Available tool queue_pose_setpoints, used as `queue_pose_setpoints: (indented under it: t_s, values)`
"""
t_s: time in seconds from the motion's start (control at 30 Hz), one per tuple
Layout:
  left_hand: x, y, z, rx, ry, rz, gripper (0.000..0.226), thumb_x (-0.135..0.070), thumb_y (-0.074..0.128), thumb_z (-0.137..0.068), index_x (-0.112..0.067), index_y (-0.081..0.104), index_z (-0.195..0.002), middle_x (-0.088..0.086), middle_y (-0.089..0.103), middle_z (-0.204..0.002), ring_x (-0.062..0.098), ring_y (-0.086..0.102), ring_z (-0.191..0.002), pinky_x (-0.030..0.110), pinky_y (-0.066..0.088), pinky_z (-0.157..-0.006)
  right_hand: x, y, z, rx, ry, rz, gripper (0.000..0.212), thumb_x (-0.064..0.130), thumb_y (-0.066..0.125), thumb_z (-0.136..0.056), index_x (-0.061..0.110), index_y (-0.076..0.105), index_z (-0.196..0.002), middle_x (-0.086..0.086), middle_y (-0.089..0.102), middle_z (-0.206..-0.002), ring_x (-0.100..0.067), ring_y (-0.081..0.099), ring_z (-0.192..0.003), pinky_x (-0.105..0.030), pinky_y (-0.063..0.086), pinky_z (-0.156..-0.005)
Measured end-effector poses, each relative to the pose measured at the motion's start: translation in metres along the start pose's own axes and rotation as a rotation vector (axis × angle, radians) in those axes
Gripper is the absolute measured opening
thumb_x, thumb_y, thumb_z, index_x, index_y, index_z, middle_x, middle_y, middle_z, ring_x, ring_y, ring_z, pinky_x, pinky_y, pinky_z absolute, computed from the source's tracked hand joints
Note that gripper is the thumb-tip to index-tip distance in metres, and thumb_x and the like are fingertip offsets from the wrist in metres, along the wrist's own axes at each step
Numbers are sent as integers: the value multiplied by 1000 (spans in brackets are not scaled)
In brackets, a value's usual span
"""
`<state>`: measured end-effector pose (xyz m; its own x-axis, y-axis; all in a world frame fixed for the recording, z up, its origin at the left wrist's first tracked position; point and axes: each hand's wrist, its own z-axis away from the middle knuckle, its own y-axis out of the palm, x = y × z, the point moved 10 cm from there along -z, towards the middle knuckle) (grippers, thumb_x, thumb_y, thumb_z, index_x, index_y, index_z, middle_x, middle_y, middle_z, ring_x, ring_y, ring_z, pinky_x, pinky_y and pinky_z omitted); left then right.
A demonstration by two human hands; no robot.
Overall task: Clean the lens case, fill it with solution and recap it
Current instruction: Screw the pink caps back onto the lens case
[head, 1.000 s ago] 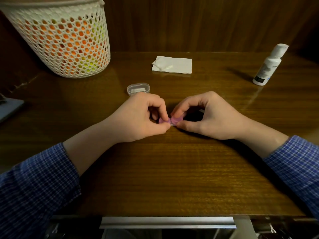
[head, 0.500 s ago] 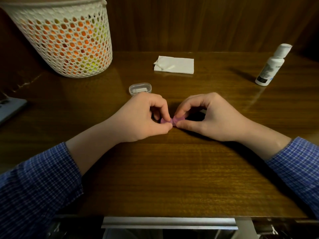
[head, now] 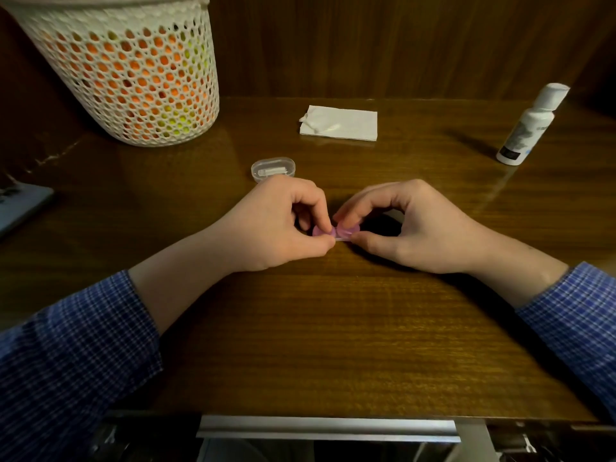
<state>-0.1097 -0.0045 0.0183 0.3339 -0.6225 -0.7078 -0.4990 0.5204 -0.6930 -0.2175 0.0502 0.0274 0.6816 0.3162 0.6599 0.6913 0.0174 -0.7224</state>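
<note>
A small pink lens case [head: 336, 232] with two round caps lies on the brown wooden table [head: 333, 328] at its middle. My left hand [head: 280, 228] pinches the case's left cap between thumb and fingers. My right hand [head: 410, 228] pinches the right cap the same way. Most of the case is hidden under my fingers. A white solution bottle [head: 530, 125] stands capped at the far right. A folded white tissue [head: 340, 123] lies at the back middle.
A white mesh basket [head: 126, 68] holding orange and yellow things stands at the back left. A small clear plastic box [head: 273, 168] sits just behind my left hand. A grey flat object [head: 20, 208] pokes in at the left edge. A wooden wall closes the back.
Both hands stay on the lens case with only slight finger shifts. A little more of the pink caps shows between the fingers now.
</note>
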Motion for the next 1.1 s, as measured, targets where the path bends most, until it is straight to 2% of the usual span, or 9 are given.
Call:
queue_pose_setpoints:
  t_s: [0.13, 0.23, 0.37, 0.63, 0.87, 1.1]
  values:
    - [0, 0, 0, -3, 6, -8, 9, -13, 85, -81, -18, 78, -82, -7, 71, -88, 0, 60, -72, 11, 46, -61, 3, -1, 0, -54, -18, 89, 15, 26, 79, -85, 20, 79, -99, 8, 74, -102, -8, 70, -98, -32, 58, -91]
    - [0, -1, 0, -2, 0, 1, 9, -13, 85, -81, -18, 78, -81, -6, 71, -88, 2, 61, -73, 13, 47, -62, 4, -1, 0, -47, -26, 85, 11, 22, 78, -87, 20, 79, -99, 8, 75, -100, -9, 71, -96, -33, 59, -89]
    - [0, -1, 1, 3, 0, 4, 9, -12, 85, -81, -18, 78, -82, -6, 71, -88, 2, 60, -72, 13, 47, -63, 1, -1, 0, -12, -27, 13, 10, 12, 79, -88, 16, 79, -96, 5, 77, -103, -11, 72, -100, -33, 58, -94]
    - [0, -1, 1, 3, -3, 17, 9, -12, 85, -80, -19, 79, -82, -6, 71, -88, 2, 60, -72, 14, 47, -63, 3, -2, 0, 12, -63, 42, 11, 12, 79, -88, 15, 79, -98, 7, 77, -109, -6, 70, -108, -31, 55, -99]
    - [1, -1, 1, 4, 3, 9, 9, -15, 85, -80, -21, 79, -82, -7, 71, -88, 5, 61, -73, 15, 49, -62, 3, -1, -2, -34, -32, 73, 11, 27, 79, -85, 20, 78, -93, 8, 76, -99, -9, 72, -97, -35, 59, -90]
    - [2, 0, 0, 10, 7, 21, 9, -14, 86, -80, -20, 79, -81, -6, 72, -88, 4, 60, -70, 14, 47, -60, -1, -1, -1, 15, -19, -12, 9, 11, 81, -86, 11, 80, -94, 5, 78, -105, -6, 72, -105, -31, 56, -100]
